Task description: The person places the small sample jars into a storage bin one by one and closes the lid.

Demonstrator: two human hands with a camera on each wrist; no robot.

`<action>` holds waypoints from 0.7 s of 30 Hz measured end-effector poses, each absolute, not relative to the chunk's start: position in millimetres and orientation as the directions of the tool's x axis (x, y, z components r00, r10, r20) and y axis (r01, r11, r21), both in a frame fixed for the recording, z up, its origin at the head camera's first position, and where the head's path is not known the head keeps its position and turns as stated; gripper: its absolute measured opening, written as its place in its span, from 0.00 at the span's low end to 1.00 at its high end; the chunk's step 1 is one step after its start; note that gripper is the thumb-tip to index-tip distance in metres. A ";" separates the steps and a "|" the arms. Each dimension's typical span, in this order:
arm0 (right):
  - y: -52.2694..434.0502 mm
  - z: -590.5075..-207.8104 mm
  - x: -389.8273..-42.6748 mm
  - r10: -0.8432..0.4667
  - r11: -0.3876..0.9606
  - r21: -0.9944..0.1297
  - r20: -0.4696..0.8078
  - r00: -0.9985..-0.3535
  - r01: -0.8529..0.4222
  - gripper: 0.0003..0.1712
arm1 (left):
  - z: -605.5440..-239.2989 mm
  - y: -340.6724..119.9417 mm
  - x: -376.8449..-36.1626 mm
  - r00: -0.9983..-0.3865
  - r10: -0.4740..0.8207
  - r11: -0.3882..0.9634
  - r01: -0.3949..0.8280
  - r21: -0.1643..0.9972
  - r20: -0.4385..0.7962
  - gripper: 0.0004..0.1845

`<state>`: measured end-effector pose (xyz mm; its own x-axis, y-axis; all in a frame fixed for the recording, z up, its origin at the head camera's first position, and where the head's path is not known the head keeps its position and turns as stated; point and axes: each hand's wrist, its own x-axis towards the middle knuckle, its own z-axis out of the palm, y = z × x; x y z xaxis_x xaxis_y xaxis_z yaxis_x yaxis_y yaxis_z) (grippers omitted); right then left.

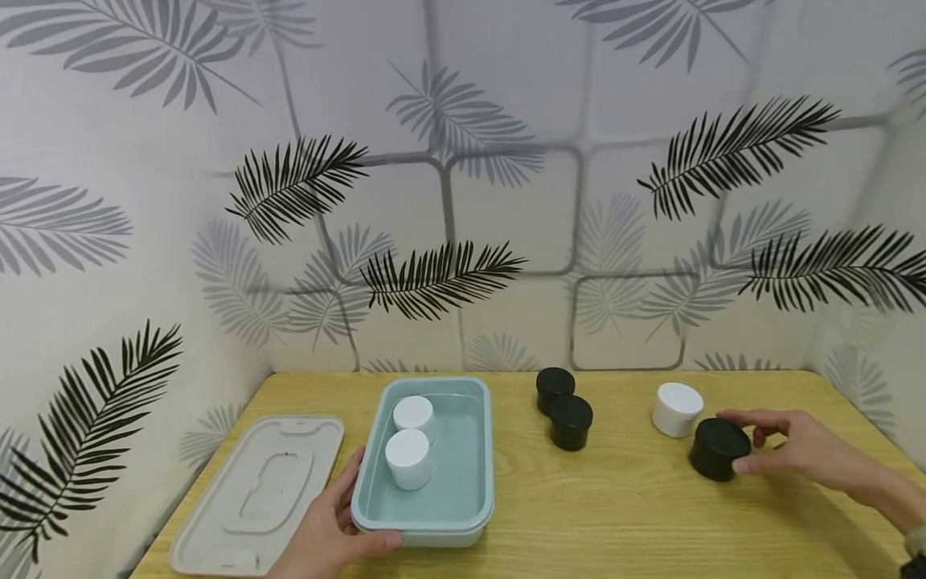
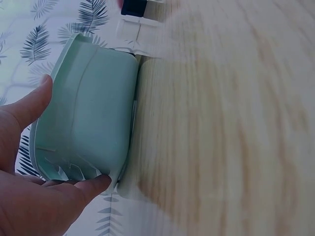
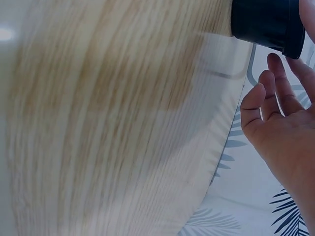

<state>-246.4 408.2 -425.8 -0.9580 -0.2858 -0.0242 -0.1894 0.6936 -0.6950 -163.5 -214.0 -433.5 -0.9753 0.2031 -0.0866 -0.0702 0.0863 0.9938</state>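
Pinch by right hand across black jar, far contact unclear, on right side of table near white jar; likely light, stiff, slick, best held by its sides; left hand grips tub.

Left fingers hold a tray, right fingers a black tub.

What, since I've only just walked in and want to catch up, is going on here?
A person is handling small round containers at a wooden table. Their left hand holds the near-left corner of a blue-green tub, which has two white containers inside. Their right hand grips a black container between thumb and fingers. Close by is another white one; two more black ones stand right of the tub.
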 end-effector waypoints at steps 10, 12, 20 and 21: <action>406.0 -428.2 -246.0 -0.286 0.669 -0.716 0.000 -0.958 -0.200 0.39 | -436.4 -216.7 -163.7 -0.973 0.219 0.081 -0.050 0.995 -0.067 0.62; 405.0 -428.9 -245.9 -0.288 0.659 -0.722 0.016 -0.957 -0.211 0.39 | -436.9 -216.8 -164.1 -0.973 0.219 0.081 -0.053 0.995 -0.070 0.62; 401.1 -432.1 -244.4 -0.275 0.624 -0.750 0.051 -0.960 -0.219 0.37 | -435.1 -215.8 -163.2 -0.974 0.215 0.095 -0.052 0.994 -0.072 0.62; 400.5 -431.8 -243.9 -0.269 0.621 -0.754 0.054 -0.962 -0.216 0.37 | -434.5 -215.4 -163.1 -0.974 0.217 0.090 -0.052 0.995 -0.070 0.62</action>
<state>-243.9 400.5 -431.8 -0.9616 -0.2690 0.0540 -0.2159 0.6209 -0.7536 -163.1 -215.4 -434.5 -0.9738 0.2166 -0.0700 -0.0516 0.0899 0.9946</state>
